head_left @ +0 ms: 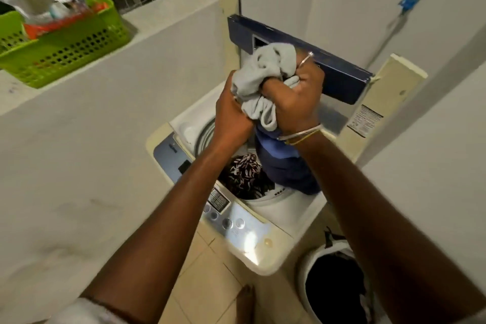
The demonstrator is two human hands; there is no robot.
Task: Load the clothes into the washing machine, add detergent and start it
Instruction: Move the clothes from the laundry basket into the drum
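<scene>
Clothes point(263, 73): one bunched bundle, grey cloth on top, blue garment point(282, 163) hanging under it; held over the open drum point(206, 131), the blue tail reaching the drum's mouth.
Bucket point(302, 268): nearest, on the floor just right of the washer point(278, 208); white rim, inside too dark to tell what it holds.
Panel point(236, 221): front edge of the washer, buttons and knobs untouched; the start is not yet done.
Drum: lid up, mouth open; a patterned garment point(244, 173) already lies inside, beside the blue tail.
Left hand point(231, 116): fingers wrapped round the bundle's left side.
Right hand point(297, 97): fingers closed tight over the grey cloth, bangles point(302, 134) at the wrist; it carries most of the load, I judge.
Handling: soft, limp, light, not fragile. It sags and trails, so a loose end may catch on the rim. Best held as it is here, gathered in a wad at the top, then let fall straight down, with any stragglers pushed in by flat fingers.
Lid point(302, 60): raised upright behind the hands, clear of the mouth.
Basket point(65, 52): green, on the ledge far left, well apart from the washer, holding packets; whether detergent is among them I cannot tell.
</scene>
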